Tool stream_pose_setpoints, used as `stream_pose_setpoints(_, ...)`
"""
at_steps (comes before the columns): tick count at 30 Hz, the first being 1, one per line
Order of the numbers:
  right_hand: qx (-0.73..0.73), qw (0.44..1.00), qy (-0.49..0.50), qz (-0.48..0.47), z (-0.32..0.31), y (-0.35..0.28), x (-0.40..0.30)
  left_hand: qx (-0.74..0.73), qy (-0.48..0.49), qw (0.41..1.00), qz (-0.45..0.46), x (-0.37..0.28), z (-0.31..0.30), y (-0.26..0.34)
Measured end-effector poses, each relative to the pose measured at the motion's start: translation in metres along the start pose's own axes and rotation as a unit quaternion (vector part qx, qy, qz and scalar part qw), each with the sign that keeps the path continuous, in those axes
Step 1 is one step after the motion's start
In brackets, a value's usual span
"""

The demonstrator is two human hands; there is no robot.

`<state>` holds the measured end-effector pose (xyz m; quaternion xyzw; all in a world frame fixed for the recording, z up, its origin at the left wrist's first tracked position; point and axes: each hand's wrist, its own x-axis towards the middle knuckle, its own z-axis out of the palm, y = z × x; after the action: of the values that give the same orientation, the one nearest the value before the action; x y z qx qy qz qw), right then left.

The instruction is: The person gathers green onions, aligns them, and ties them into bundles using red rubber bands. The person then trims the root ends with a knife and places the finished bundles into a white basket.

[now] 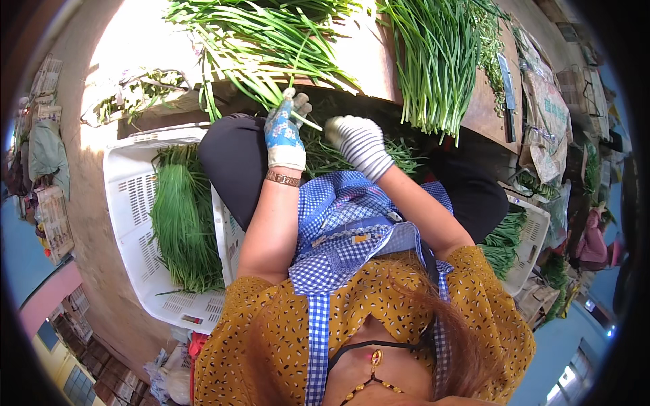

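My left hand point(287, 131), in a blue floral glove with a cream cuff, holds a few green stalks that look like garlic chives point(256, 96). One pale stalk end point(311, 124) sticks out from it towards the right. Just beside that end is my right hand point(359, 144) in a striped glove, its fingers curled and blurred; whether anything is pinched in them is unclear. Beyond both hands, a loose heap of chives point(274, 38) lies on the sunlit wooden table point(383, 66). Below them, loose green leaves point(325, 155) lie between my knees, partly hidden by my hands.
A thick row of chives point(439, 66) hangs over the table's near edge. Right of it lies a knife point(508, 96) with a black handle. A white plastic crate point(134, 203) with bundled chives point(185, 223) stands at my left, another crate point(533, 238) at my right. Wilted trimmings point(144, 91) lie far left.
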<state>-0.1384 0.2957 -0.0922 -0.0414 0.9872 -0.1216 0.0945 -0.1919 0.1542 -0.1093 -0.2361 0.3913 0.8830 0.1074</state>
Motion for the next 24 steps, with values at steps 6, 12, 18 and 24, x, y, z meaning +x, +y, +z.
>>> stream_pose_setpoints(6, 0.087, 0.956, 0.28, -0.005, -0.017, 0.034, 0.044, 0.044, -0.017, 0.996, -0.078, 0.006, 0.027, -0.005)
stream_pose_setpoints(12, 0.054, 0.992, 0.109, -0.031, -0.038, 0.005, 0.013, 0.151, -0.018, 0.986, -0.061, 0.004, 0.026, -0.001)
stream_pose_setpoints(18, 0.583, 0.812, 0.032, 0.025, -0.02, 0.016, 0.037, 0.134, -0.087, 0.986, -0.056, 0.002, 0.021, -0.006)
stream_pose_setpoints(24, 0.722, 0.668, 0.04, 0.176, 0.0, 0.01, 0.016, 0.124, -0.07, 0.988, -0.065, -0.005, 0.017, -0.005)
